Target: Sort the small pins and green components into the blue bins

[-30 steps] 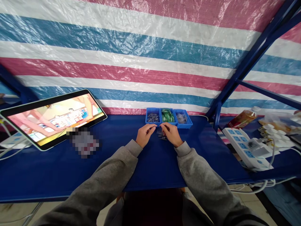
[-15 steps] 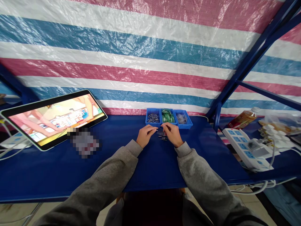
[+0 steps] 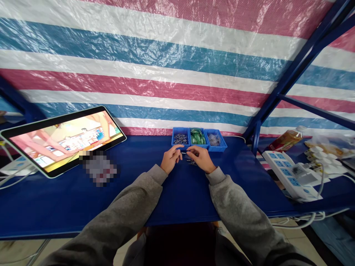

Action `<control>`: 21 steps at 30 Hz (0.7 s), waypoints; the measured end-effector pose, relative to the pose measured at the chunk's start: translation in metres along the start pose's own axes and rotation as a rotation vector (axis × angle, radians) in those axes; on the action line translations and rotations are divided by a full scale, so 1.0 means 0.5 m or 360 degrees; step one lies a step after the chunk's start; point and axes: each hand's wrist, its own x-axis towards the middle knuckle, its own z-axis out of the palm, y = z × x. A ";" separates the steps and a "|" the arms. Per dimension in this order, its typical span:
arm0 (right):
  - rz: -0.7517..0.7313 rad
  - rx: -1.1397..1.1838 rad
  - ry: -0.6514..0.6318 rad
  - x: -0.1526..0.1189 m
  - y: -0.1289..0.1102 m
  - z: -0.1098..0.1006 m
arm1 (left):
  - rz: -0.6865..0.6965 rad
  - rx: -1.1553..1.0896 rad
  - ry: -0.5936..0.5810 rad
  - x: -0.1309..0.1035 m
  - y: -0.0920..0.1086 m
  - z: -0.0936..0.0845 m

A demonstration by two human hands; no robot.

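Observation:
Over the table, my right hand pinches a small thin metal pin between thumb and fingertips. Facing it, my left hand has its index finger stretched out and the others loosely curled, close to the pin's other end; whether it touches is too small to tell. Beneath my right fingers lie several thin metal pins, partly hidden. Just beyond my hands stand three joined blue bins: the left bin holds metal pins, the middle bin green pieces, the right bin clear plastic pieces.
A tablet with a lit screen leans at the left, beside a blurred patch. To the right are a power strip, a drink bottle and white plugs. A striped plastic sheet hangs behind the blue table.
The small pin has passed from my left fingertips to my right hand's pinch. My left fingers have loosened and the index has stretched out; my right fingertips have shifted left.

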 end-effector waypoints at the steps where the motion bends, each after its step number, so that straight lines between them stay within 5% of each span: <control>1: -0.0013 0.0000 -0.0027 0.000 0.002 0.002 | -0.0019 -0.0025 -0.0007 0.000 0.001 0.000; 7: -0.0013 -0.0031 -0.0099 -0.002 0.000 0.004 | -0.0088 -0.0077 -0.0033 -0.004 0.011 0.003; 15: 0.0012 -0.0101 -0.0007 -0.002 -0.016 -0.005 | -0.0045 0.0098 0.0168 -0.005 0.020 0.003; 21: 0.0091 -0.0103 0.0148 0.000 -0.011 -0.007 | -0.0181 -0.0132 0.0296 0.024 0.030 0.005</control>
